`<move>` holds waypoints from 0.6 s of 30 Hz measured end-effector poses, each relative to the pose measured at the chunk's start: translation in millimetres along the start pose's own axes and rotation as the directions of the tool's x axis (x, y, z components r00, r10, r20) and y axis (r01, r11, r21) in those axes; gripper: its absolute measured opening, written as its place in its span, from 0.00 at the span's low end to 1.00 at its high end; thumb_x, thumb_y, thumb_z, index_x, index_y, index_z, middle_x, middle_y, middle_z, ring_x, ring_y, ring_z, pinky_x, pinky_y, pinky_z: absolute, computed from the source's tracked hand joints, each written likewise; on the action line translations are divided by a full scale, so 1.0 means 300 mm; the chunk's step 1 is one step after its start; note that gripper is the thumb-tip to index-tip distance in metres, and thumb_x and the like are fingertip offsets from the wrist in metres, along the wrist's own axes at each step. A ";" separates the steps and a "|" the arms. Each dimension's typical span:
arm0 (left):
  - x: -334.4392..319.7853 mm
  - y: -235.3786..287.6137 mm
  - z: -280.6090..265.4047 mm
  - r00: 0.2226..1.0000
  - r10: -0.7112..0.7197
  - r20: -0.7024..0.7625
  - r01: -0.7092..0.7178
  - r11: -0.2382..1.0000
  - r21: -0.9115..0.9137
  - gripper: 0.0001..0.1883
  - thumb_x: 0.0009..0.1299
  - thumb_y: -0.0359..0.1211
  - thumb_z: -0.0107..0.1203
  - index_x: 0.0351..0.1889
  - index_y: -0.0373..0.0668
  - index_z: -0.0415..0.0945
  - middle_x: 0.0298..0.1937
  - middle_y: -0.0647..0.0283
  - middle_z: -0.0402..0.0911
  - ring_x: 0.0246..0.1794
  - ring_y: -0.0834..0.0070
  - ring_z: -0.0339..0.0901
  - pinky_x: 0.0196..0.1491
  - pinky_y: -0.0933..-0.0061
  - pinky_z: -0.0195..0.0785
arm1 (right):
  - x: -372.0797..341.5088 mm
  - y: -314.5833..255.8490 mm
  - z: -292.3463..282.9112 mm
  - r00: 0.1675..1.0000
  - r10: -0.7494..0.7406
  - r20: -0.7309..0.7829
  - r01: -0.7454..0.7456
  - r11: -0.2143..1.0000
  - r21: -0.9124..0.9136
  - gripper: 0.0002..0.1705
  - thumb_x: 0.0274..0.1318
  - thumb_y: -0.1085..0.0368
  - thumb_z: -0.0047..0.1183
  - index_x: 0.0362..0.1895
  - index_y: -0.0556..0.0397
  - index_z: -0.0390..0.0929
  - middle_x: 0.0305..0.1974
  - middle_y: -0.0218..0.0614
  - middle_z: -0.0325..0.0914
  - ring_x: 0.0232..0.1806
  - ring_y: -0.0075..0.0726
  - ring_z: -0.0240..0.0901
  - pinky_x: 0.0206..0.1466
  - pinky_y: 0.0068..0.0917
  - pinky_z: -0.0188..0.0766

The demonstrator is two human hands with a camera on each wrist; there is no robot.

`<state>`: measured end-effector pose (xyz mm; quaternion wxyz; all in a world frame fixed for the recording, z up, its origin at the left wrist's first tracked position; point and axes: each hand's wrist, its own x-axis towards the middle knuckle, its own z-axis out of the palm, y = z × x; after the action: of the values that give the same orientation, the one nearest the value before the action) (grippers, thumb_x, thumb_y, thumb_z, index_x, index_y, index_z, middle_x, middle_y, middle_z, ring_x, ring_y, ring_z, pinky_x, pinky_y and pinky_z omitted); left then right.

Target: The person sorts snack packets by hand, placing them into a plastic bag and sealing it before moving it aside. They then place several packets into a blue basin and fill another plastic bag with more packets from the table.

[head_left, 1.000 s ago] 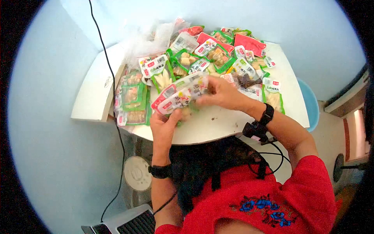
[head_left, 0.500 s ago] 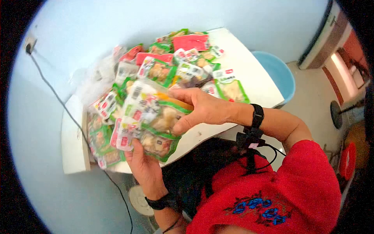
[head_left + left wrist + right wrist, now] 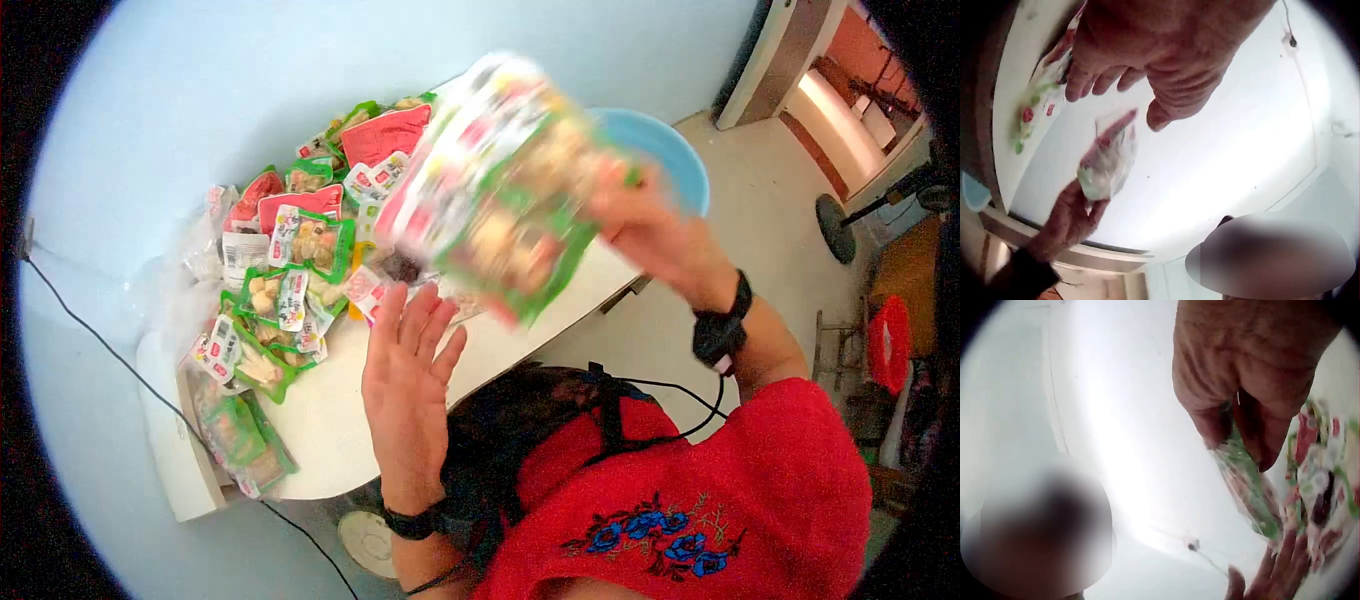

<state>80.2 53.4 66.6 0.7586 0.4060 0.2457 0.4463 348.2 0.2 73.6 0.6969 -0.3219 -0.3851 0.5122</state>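
My right hand pinches vacuum-sealed food packets by one edge, held together above the right part of the table. They have green borders, white printed tops and pale, lumpy food inside; motion blurs them in the head view. In the right wrist view, thumb and fingers close on the packets from both sides. My left hand is raised in front of the table with straight, spread fingers and holds nothing. Behind it lies a heap of similar packets, several with green edges and some with red panels.
The white table has a curved front edge and stands against a pale blue wall. A light blue tub sits on the floor beyond its right side. Clear plastic bags lie at the left, and a black cable runs past the table's left side.
Both hands held the packets before; now the left has let go and the right has carried them up and to the right. The head view has turned rightward.
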 end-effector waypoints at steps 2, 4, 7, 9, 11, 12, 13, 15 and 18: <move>-0.045 -0.003 -0.011 0.998 -0.061 -0.009 0.061 0.972 0.228 0.28 0.69 0.34 0.55 0.65 0.32 0.64 0.60 0.48 0.75 0.60 0.57 0.74 0.64 0.57 0.66 | -0.003 -0.071 -0.128 0.988 -0.137 -0.076 0.142 0.987 0.072 0.22 0.60 0.68 0.57 0.58 0.55 0.70 0.54 0.33 0.75 0.55 0.30 0.72 0.61 0.33 0.71; -0.132 0.017 -0.102 0.974 -0.211 0.088 0.154 0.889 0.432 0.23 0.70 0.40 0.58 0.57 0.33 0.74 0.56 0.45 0.77 0.61 0.56 0.73 0.64 0.53 0.65 | -0.005 -0.117 -0.304 0.953 -0.201 -0.228 0.221 0.973 0.068 0.27 0.61 0.68 0.56 0.63 0.55 0.66 0.57 0.35 0.72 0.58 0.32 0.69 0.65 0.36 0.67; -0.238 0.022 -0.231 0.868 -0.399 0.296 0.258 0.871 0.419 0.19 0.65 0.36 0.62 0.48 0.31 0.80 0.54 0.46 0.80 0.57 0.58 0.77 0.62 0.59 0.65 | -0.026 -0.064 -0.584 0.843 -0.255 -0.474 0.265 0.963 -0.046 0.26 0.62 0.68 0.55 0.63 0.55 0.65 0.57 0.35 0.71 0.58 0.35 0.68 0.65 0.38 0.67; -0.305 0.011 -0.304 0.836 -0.512 0.196 0.354 0.777 0.520 0.14 0.68 0.33 0.60 0.47 0.34 0.82 0.52 0.51 0.82 0.56 0.62 0.78 0.60 0.63 0.67 | -0.055 -0.012 -0.684 0.817 -0.207 -0.539 0.185 0.978 -0.095 0.24 0.62 0.68 0.54 0.62 0.55 0.67 0.56 0.36 0.71 0.59 0.37 0.68 0.64 0.38 0.68; -0.365 -0.044 -0.393 0.864 -0.479 -0.153 0.418 0.515 0.749 0.12 0.69 0.31 0.58 0.46 0.33 0.82 0.49 0.55 0.84 0.51 0.64 0.80 0.57 0.67 0.69 | -0.101 0.091 -0.886 0.810 -0.109 -0.576 0.003 0.983 -0.182 0.21 0.62 0.68 0.54 0.59 0.55 0.70 0.55 0.38 0.74 0.56 0.37 0.71 0.60 0.35 0.70; -0.406 -0.093 -0.448 0.859 -0.374 -0.349 0.486 0.383 0.786 0.12 0.69 0.31 0.57 0.45 0.33 0.81 0.47 0.55 0.85 0.48 0.62 0.81 0.55 0.68 0.70 | -0.085 0.157 -0.911 0.777 -0.071 -0.626 -0.116 0.961 -0.253 0.20 0.61 0.68 0.53 0.58 0.56 0.73 0.55 0.39 0.76 0.53 0.36 0.74 0.58 0.33 0.71; -0.448 -0.142 -0.520 0.908 -0.172 -0.382 0.416 0.273 0.867 0.12 0.68 0.30 0.56 0.46 0.34 0.81 0.48 0.53 0.84 0.49 0.57 0.80 0.57 0.65 0.69 | -0.114 0.197 -0.926 0.824 -0.119 -0.553 -0.308 0.726 -0.614 0.19 0.60 0.67 0.54 0.56 0.56 0.74 0.53 0.40 0.77 0.52 0.35 0.74 0.57 0.31 0.71; -0.512 -0.200 -0.643 0.957 0.153 -0.246 0.267 -0.141 0.953 0.14 0.68 0.29 0.56 0.51 0.35 0.78 0.51 0.49 0.80 0.55 0.48 0.74 0.61 0.56 0.65 | -0.145 0.233 -0.850 0.939 -0.018 -0.344 -0.280 0.543 -0.792 0.19 0.62 0.63 0.52 0.55 0.57 0.75 0.52 0.41 0.78 0.52 0.35 0.74 0.56 0.30 0.71; -0.544 -0.227 -0.711 0.958 0.183 -0.223 0.282 -0.443 0.851 0.25 0.66 0.32 0.59 0.61 0.36 0.70 0.60 0.41 0.70 0.64 0.43 0.63 0.67 0.44 0.55 | -0.116 0.299 -0.999 0.943 0.132 -0.307 -0.308 0.698 -0.646 0.19 0.65 0.60 0.49 0.55 0.56 0.74 0.51 0.41 0.77 0.51 0.37 0.74 0.55 0.32 0.71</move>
<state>-122.5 -23.5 -105.9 0.0304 0.7770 0.6276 0.0376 559.8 -25.6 -157.9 0.5020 -0.6589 -0.4193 0.3715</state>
